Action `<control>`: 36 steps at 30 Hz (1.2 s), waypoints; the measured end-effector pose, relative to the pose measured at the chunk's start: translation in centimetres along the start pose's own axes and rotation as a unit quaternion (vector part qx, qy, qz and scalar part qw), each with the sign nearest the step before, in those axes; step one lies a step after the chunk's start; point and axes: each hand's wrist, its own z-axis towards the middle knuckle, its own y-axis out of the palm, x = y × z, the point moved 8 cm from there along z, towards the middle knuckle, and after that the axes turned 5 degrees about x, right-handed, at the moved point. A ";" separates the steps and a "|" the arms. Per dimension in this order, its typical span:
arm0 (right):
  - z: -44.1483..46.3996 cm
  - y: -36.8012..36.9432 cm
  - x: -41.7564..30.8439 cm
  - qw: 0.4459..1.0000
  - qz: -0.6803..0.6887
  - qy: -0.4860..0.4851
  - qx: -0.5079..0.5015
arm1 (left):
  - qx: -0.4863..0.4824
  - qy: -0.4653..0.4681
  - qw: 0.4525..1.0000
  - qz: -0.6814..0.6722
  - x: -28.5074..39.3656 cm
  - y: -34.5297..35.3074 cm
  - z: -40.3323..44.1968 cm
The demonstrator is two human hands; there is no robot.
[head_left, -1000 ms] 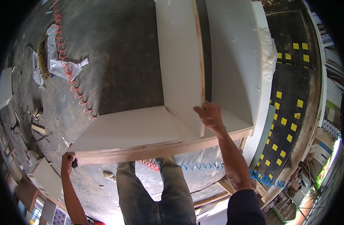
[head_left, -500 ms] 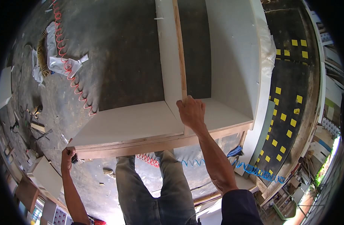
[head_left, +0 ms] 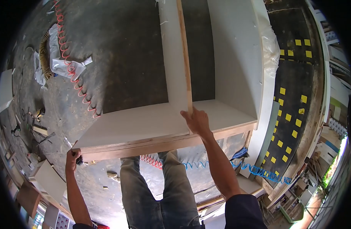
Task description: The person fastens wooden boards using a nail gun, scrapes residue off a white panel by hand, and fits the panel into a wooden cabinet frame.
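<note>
A large white panel frame (head_left: 133,124) with raw wood edges stands on the floor in front of my legs. My left hand (head_left: 72,158) is closed on the frame's near left corner. My right hand (head_left: 197,121) grips the near end of the upright divider panel (head_left: 184,57), whose wooden edge faces up. The divider meets the near board and runs away from me. To its right is the frame's white side panel (head_left: 236,57). My palm hides part of the divider's near end.
A red coiled hose (head_left: 80,91) and crumpled wrapping (head_left: 68,68) lie on the floor at the left. A blue coiled hose (head_left: 259,172) runs at the lower right. Beyond the frame's right side is a black surface (head_left: 292,114) with yellow squares. Tools (head_left: 39,129) lie far left.
My right hand and the divider have moved left, and the divider now stands more upright. My left hand stays at the corner.
</note>
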 end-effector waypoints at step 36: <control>-6.8 0.1 1.0 0.963 -0.093 0.040 0.250 | -0.101 -0.084 0.991 -0.028 -1.1 1.1 3.9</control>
